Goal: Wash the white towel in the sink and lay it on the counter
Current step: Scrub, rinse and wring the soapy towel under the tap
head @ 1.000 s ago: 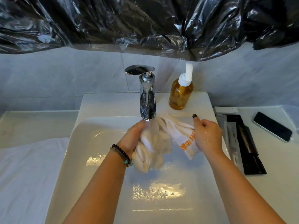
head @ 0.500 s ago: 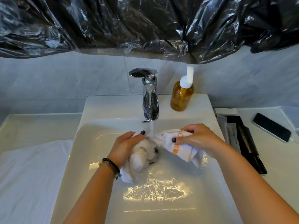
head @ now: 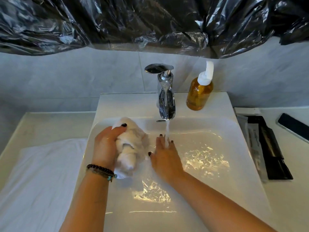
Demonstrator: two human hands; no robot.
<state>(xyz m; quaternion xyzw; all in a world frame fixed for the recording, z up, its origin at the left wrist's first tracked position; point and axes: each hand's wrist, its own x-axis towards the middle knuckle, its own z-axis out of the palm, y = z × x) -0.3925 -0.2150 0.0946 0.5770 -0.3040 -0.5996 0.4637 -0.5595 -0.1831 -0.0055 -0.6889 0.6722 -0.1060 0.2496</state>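
Here the white towel (head: 132, 148) is sitting bunched and twisted into a wet, lumpy roll over the left part of the sink (head: 217, 181), its lower end drooping toward the wrist. The left hand (head: 105, 148) is grasping it, fingers and thumb curling round the bundle, a beaded bracelet (head: 100, 170) circling that wrist. The right hand (head: 165, 158) is lying released just beside the towel, fingers straight and spread under the thin stream that is running from the chrome tap (head: 165, 101). Water is glinting across the basin floor. An amber pump bottle (head: 199, 92) is standing on the sink's back ledge right of the tap. On the bench (head: 292, 190), black packets (head: 270, 148) and a dark phone (head: 294, 127) are lying to the right, a white cloth (head: 41, 181) to the left. Crumpled black plastic sheeting (head: 150, 22) is hanging above the grey tiled wall (head: 66, 77).
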